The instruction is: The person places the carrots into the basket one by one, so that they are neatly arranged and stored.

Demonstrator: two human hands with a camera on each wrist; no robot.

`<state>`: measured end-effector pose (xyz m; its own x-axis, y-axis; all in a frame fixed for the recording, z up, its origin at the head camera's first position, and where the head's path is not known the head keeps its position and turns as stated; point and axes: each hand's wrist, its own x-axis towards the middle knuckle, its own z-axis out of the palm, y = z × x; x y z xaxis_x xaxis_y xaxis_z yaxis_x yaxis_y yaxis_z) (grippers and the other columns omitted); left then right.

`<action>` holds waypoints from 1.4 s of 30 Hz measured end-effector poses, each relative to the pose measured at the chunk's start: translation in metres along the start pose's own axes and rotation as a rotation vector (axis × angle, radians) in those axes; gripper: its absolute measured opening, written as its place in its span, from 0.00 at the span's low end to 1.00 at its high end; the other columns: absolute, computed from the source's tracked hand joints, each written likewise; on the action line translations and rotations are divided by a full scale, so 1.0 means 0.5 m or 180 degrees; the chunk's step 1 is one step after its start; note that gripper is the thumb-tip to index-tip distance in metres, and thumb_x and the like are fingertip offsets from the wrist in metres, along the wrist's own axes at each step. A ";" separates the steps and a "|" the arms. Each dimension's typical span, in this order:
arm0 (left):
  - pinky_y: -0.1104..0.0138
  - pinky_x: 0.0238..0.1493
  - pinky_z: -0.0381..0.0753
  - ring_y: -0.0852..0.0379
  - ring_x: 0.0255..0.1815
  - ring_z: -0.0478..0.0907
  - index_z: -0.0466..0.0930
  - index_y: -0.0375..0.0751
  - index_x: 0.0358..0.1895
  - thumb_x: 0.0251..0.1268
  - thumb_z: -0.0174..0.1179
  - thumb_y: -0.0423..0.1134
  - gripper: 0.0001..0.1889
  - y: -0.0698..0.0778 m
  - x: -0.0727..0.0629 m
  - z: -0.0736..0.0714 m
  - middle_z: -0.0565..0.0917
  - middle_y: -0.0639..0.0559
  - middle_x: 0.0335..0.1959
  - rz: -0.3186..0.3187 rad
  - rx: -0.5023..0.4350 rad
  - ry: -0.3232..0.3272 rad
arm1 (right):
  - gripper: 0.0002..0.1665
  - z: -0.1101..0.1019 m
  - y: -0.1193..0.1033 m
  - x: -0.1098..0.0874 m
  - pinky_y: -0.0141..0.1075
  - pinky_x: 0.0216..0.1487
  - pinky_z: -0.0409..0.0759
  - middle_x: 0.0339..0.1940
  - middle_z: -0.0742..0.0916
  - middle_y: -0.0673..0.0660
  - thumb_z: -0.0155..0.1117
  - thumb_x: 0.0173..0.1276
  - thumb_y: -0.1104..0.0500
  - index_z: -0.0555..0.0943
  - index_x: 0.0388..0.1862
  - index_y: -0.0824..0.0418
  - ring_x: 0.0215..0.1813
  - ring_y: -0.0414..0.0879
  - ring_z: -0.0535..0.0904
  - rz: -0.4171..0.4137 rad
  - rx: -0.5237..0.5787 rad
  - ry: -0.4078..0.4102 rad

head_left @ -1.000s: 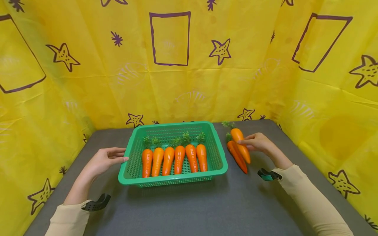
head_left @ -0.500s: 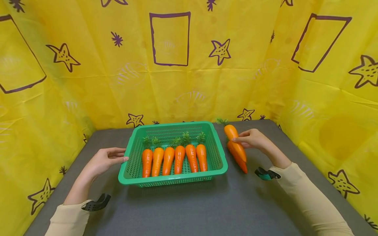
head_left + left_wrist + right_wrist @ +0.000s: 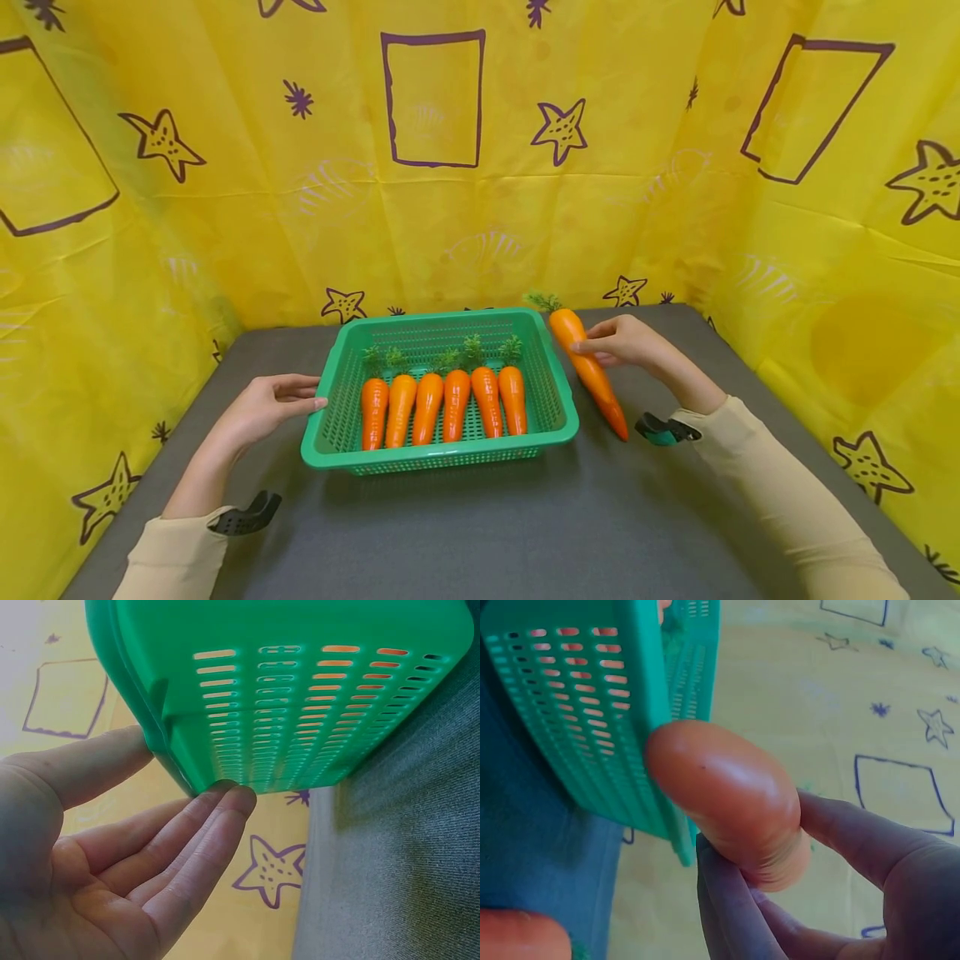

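Observation:
A green plastic basket (image 3: 442, 457) stands on the table with several orange carrots (image 3: 427, 408) side by side inside, leafy tops at the back. My left hand (image 3: 258, 410) grips its left rim, thumb at the rim and fingers against the side wall (image 3: 247, 727). Between thumb and fingers, my right hand (image 3: 626, 340) pinches a carrot (image 3: 567, 327), raised and tilted close to the basket's right rim. In the right wrist view, this carrot (image 3: 720, 780) overlaps the basket wall. Another carrot (image 3: 617, 421) lies on the table, mostly hidden under the held one.
A dark grey table (image 3: 450, 533) carries everything. Yellow cloth (image 3: 487, 242) with starfish drawings encloses it at the back and on both sides. Each wrist wears a black band (image 3: 247, 512).
My right hand has moved left and slightly farther back with the carrot, bringing its leafy top up to the basket's right rim. The left hand and basket have stayed in place.

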<state>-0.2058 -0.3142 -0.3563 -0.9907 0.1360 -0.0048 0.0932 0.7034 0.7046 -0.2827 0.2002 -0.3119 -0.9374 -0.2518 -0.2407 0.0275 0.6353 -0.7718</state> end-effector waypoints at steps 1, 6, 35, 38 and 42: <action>0.45 0.54 0.75 0.40 0.54 0.78 0.71 0.32 0.63 0.61 0.62 0.53 0.33 0.000 0.000 0.000 0.81 0.35 0.53 0.0004 -0.0002 0.0000 | 0.43 0.001 -0.004 0.000 0.41 0.55 0.80 0.63 0.77 0.66 0.69 0.58 0.42 0.71 0.64 0.69 0.56 0.52 0.81 -0.0013 -0.0006 -0.0016; 0.45 0.54 0.75 0.40 0.54 0.79 0.71 0.32 0.63 0.61 0.63 0.53 0.33 -0.001 0.001 0.000 0.81 0.35 0.52 0.0014 -0.0008 0.0006 | 0.42 0.009 -0.024 0.004 0.43 0.55 0.79 0.61 0.78 0.66 0.68 0.59 0.43 0.71 0.64 0.69 0.54 0.52 0.82 -0.0089 -0.0006 -0.0103; 0.45 0.53 0.76 0.40 0.54 0.79 0.72 0.33 0.62 0.60 0.63 0.54 0.33 -0.002 0.000 0.002 0.82 0.36 0.51 -0.0016 0.0029 0.0031 | 0.41 0.110 -0.122 0.076 0.43 0.53 0.81 0.56 0.81 0.64 0.69 0.60 0.49 0.68 0.66 0.69 0.47 0.48 0.85 -0.0041 0.0276 -0.0549; 0.45 0.53 0.75 0.40 0.54 0.79 0.73 0.32 0.62 0.60 0.63 0.54 0.33 -0.002 0.001 0.001 0.82 0.36 0.51 -0.0017 0.0033 0.0031 | 0.39 0.122 -0.126 0.089 0.44 0.54 0.80 0.54 0.83 0.64 0.69 0.61 0.51 0.68 0.66 0.68 0.45 0.47 0.85 0.0002 0.0384 -0.0633; 0.45 0.53 0.76 0.40 0.53 0.79 0.73 0.32 0.61 0.60 0.63 0.53 0.33 -0.003 0.002 0.001 0.82 0.36 0.51 0.0002 0.0051 0.0034 | 0.38 0.140 -0.136 0.100 0.45 0.57 0.79 0.54 0.83 0.65 0.66 0.64 0.53 0.66 0.67 0.69 0.47 0.49 0.84 0.0020 0.0506 -0.0803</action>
<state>-0.2069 -0.3147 -0.3574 -0.9916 0.1291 0.0033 0.0953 0.7143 0.6933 -0.3069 0.0931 -0.3126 -0.8217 -0.4344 -0.3690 0.1056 0.5202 -0.8475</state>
